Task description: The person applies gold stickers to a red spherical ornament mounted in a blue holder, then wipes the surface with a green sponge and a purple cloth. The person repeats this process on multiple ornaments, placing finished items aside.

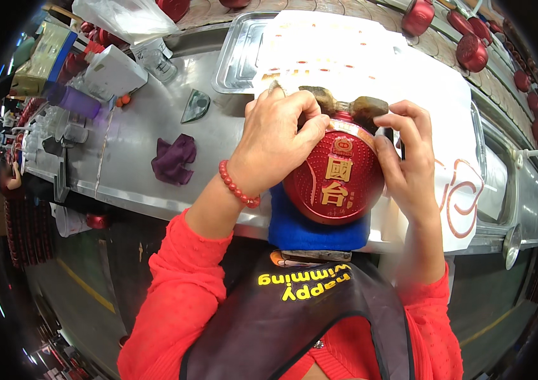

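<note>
A red, round, flattened bottle (307, 190) with raised gold characters lies face up, its neck away from me. Its lower edge rests on a blue cloth pad (285, 231), and its neck sits between two worn brown padded blocks (370, 109). A pale label strip (352, 130) curves across the bottle's shoulder. My left hand (275, 139) has thumb and forefinger pinched together at the strip's left end. On the other side, my right hand (411, 168) has its thumb against the bottle's shoulder by the strip's right end, with its curled fingers apart from the thumb.
White sheets (326, 47) with red-and-gold labels cover the bench beyond the bottle, partly over a metal tray (234, 57). To the left lie a purple cloth (174, 159), a glass piece (195, 106) and a white container (114, 73). Red bottles (471, 52) stand along a conveyor at the far right.
</note>
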Tool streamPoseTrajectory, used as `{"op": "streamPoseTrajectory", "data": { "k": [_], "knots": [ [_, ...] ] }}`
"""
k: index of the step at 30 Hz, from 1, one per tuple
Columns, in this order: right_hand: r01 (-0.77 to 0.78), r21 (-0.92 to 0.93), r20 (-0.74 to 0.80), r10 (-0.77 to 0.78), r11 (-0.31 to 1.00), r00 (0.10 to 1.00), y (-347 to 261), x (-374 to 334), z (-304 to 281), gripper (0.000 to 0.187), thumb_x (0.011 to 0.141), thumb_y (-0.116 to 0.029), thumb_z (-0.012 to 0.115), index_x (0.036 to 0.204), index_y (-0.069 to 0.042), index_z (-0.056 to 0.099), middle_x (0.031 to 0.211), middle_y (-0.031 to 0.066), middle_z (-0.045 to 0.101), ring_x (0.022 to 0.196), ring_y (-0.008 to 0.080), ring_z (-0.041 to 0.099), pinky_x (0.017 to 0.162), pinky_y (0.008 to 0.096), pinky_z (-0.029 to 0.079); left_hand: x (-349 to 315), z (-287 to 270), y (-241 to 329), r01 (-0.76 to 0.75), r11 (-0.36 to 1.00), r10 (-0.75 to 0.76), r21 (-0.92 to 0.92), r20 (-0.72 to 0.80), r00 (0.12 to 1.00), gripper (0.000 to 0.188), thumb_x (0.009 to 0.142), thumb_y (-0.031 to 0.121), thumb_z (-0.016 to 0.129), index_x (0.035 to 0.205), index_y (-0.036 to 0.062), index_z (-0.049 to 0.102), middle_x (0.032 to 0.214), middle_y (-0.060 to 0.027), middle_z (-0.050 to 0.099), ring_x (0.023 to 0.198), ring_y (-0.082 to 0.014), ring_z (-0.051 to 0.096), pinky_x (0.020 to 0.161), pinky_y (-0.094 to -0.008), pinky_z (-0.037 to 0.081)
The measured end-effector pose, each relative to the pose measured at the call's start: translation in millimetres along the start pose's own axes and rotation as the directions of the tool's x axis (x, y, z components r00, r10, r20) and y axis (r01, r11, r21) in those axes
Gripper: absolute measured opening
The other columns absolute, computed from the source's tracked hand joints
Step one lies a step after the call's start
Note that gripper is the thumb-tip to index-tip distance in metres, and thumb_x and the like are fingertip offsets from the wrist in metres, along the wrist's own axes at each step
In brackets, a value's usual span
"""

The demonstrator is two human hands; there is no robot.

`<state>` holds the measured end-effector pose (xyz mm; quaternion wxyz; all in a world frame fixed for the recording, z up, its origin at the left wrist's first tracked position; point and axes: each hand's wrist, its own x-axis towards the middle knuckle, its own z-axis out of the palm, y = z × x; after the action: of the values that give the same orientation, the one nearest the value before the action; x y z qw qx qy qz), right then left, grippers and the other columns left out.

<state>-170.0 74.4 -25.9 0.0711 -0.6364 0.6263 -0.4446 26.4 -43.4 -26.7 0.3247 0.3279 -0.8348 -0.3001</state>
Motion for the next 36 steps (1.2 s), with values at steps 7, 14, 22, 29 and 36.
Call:
{"op": "streamPoseTrajectory", "data": {
  "k": [7, 14, 22, 29, 36],
  "knots": [
    [0.227, -0.196, 0.158, -0.197, 0.954, 0.968, 6.0, -9.4, -1.8, 0.041, 0.087, -0.013, 0.076, 0.128, -0.014, 0.072, 0.132, 0.016, 0.055, 0.122, 0.0359, 0.052, 0.103, 0.0445, 0.046, 0.0, 0.4, 1.3, 0.0, 1.0, 0.0, 0.021, -0.004, 1.0, 0.017, 0.085, 0.023, 0.069, 0.081, 0.0069, 0.068, 0.078, -0.015, 0.065, 0.085, -0.0347, 0.06, 0.08, -0.0466, 0.044],
    [0.225, -0.254, 0.168, -0.187, 0.941, 0.968, 7.3, -8.2, -1.8, 0.043, 0.086, -0.014, 0.076, 0.129, -0.013, 0.071, 0.129, 0.0163, 0.057, 0.118, 0.037, 0.054, 0.1, 0.0462, 0.047, -0.2, 1.6, 0.9, -0.005, 0.998, 0.005, 0.061, -0.001, 1.0, 0.017, 0.085, 0.023, 0.069, 0.079, 0.007, 0.067, 0.077, -0.0142, 0.064, 0.084, -0.0341, 0.06, 0.08, -0.0464, 0.043],
    [0.233, -0.215, 0.187, -0.194, 0.949, 0.963, 7.8, -8.5, -3.1, 0.042, 0.086, -0.014, 0.075, 0.128, -0.01, 0.071, 0.125, 0.0166, 0.058, 0.115, 0.0372, 0.054, 0.099, 0.0462, 0.047, 0.0, 1.2, 0.7, 0.003, 0.999, -0.003, 0.035, -0.003, 1.0, 0.017, 0.085, 0.022, 0.07, 0.078, 0.007, 0.066, 0.077, -0.0133, 0.064, 0.083, -0.0335, 0.06, 0.078, -0.0464, 0.044],
    [0.199, -0.195, 0.215, -0.157, 0.96, 0.964, 6.9, -9.2, -2.3, 0.042, 0.09, -0.019, 0.072, 0.13, -0.006, 0.07, 0.126, 0.0136, 0.059, 0.12, 0.0331, 0.054, 0.104, 0.0428, 0.045, 0.0, -0.3, -0.9, -0.009, 1.0, 0.008, 0.025, 0.014, 1.0, 0.017, 0.085, 0.023, 0.069, 0.079, 0.0067, 0.066, 0.078, -0.0138, 0.065, 0.084, -0.0339, 0.06, 0.078, -0.0465, 0.044],
    [0.211, -0.183, 0.211, -0.172, 0.96, 0.962, 5.8, -9.2, 0.0, 0.042, 0.091, -0.019, 0.071, 0.131, -0.006, 0.07, 0.123, 0.014, 0.061, 0.119, 0.0334, 0.055, 0.103, 0.043, 0.046, -0.3, -1.2, -2.8, -0.014, 0.999, 0.014, 0.031, 0.015, 1.0, 0.017, 0.085, 0.023, 0.068, 0.08, 0.0069, 0.066, 0.078, -0.0131, 0.065, 0.083, -0.0339, 0.061, 0.078, -0.0464, 0.044]
  ]
}}
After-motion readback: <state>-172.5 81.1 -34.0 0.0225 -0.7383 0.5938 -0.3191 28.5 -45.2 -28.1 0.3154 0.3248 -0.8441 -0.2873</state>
